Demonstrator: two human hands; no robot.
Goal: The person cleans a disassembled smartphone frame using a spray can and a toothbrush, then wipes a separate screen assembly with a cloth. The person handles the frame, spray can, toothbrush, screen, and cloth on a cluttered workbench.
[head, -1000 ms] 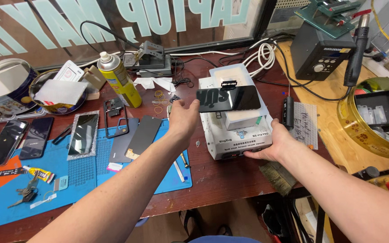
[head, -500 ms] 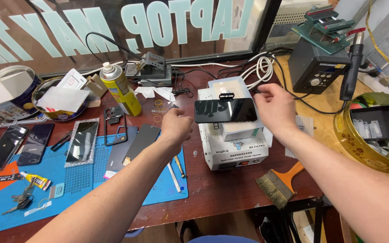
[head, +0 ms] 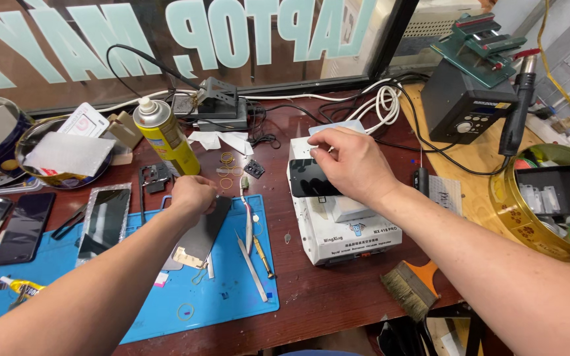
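Fingers (head: 330,146) of the right hand (head: 354,161) curl down onto the dark phone (head: 315,186), pinching its upper edge; that phone lies flat on top of the white machine (head: 344,227) on the worktop (head: 338,296). Left of the machine, the left hand (head: 192,194) is closed in a loose fist with its knuckles resting on a grey back panel (head: 199,237) on the blue mat (head: 225,296); whether it grips anything cannot be told. Tweezers (head: 252,267) lie on the mat between panel and machine. A yellow spray can (head: 161,135) stands behind the mat, and a brush (head: 410,285) lies just in front of the machine.
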